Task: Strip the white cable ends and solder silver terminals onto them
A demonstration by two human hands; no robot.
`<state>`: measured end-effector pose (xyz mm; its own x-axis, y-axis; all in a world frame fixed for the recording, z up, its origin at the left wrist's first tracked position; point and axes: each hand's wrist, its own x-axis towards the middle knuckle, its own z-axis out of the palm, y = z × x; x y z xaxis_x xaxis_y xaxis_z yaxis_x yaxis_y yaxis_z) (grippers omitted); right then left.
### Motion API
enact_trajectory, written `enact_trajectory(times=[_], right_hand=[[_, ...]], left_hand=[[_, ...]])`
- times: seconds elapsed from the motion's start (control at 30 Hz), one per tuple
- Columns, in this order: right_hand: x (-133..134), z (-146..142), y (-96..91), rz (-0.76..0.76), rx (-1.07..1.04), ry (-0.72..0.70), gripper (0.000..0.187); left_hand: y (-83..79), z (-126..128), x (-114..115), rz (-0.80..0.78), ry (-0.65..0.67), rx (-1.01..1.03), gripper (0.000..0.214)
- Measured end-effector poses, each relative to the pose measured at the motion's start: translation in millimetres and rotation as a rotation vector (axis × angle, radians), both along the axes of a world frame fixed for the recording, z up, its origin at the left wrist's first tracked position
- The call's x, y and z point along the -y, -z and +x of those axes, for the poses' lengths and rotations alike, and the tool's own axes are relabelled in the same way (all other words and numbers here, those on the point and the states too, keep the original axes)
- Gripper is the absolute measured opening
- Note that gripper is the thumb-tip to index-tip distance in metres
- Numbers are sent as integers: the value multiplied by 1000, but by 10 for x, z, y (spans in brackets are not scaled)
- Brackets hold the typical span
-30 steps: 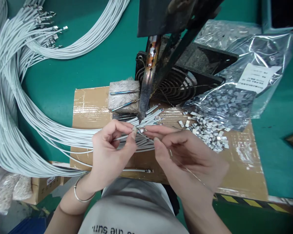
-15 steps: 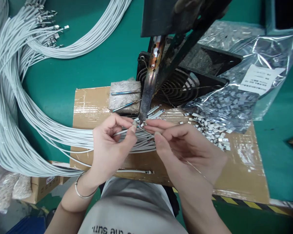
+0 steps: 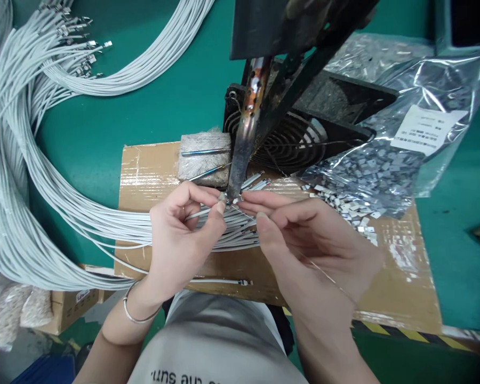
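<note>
My left hand point(image 3: 184, 234) is closed, thumb and forefinger pinching a white cable point(image 3: 193, 215) near its end. Just below the tip of a mounted soldering iron point(image 3: 240, 170) is a small metal connector piece point(image 3: 236, 201); whether it touches the iron is too small to tell. My right hand point(image 3: 320, 250) pinches a thin solder wire point(image 3: 328, 276), which runs back over the palm toward the wrist. Its fingertips lie close to the connector piece. Beneath both hands, a bundle of white cables point(image 3: 120, 213) spreads across a cardboard sheet point(image 3: 400, 288).
Loose metal pieces point(image 3: 350, 208) spill beside a clear plastic bag point(image 3: 384, 165) at right. A black fan point(image 3: 296, 141) stands behind the iron. Two metal rods lie on a wrapped block point(image 3: 204, 160). One cable with a fitted end point(image 3: 224, 281) rests near the front edge. More cables point(image 3: 8, 133) fill the left.
My right hand has shifted slightly to the right, and the solder wire with it. The left hand has barely moved and still pinches the cable under the iron.
</note>
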<state>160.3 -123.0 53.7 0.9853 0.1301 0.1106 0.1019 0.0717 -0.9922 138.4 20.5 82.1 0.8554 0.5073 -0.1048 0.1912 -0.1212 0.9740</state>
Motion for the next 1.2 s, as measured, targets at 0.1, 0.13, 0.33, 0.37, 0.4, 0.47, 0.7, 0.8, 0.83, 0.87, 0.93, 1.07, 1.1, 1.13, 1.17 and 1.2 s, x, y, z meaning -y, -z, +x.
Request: enact_trajectory(times=[0.1, 0.13, 0.33, 0.37, 0.4, 0.47, 0.7, 0.8, 0.83, 0.87, 0.93, 1.07, 1.1, 1.13, 1.17, 1.2], right_hand=[[-6, 0, -11, 2, 5, 2, 18], [-8, 0, -13, 3, 5, 2, 18], [-25, -9, -32, 15, 0, 12, 19], [-27, -10, -36, 17, -2, 14, 20], [-28, -10, -39, 20, -1, 15, 20], [-27, -9, -43, 21, 6, 12, 20], [-13, -4, -26, 10, 28, 14, 18], [-20, -6, -18, 16, 48, 23, 19], [-23, -7, -15, 21, 51, 23, 19], [-27, -8, -13, 26, 51, 20, 19], [-31, -9, -9, 35, 52, 19, 18], [-32, -12, -15, 36, 56, 6, 18], [-32, -12, -18, 37, 60, 5, 18], [-31, -11, -22, 39, 62, 5, 19], [-32, -10, -25, 38, 64, 5, 19], [-32, -8, -28, 36, 65, 6, 19]], left_hand=[[-8, -4, 0, 4, -6, -3, 14], [-10, -7, 0, 7, -6, -1, 14], [-19, -18, -1, 22, 2, 2, 14], [-21, -17, -1, 24, 5, 1, 14], [-25, -14, 0, 24, 6, 1, 14], [-31, -9, 2, 23, 4, 2, 15], [-5, -7, 3, 8, 5, 41, 14], [17, -9, -9, 7, 15, 65, 14], [22, -9, -14, 9, 14, 69, 14], [26, -9, -19, 10, 15, 67, 14], [29, -6, -26, 13, 20, 65, 14], [24, -5, -26, 27, 26, 65, 14], [22, -7, -25, 33, 23, 68, 14], [20, -9, -25, 37, 23, 68, 14], [19, -11, -26, 41, 22, 69, 14], [19, -14, -28, 45, 23, 67, 14]])
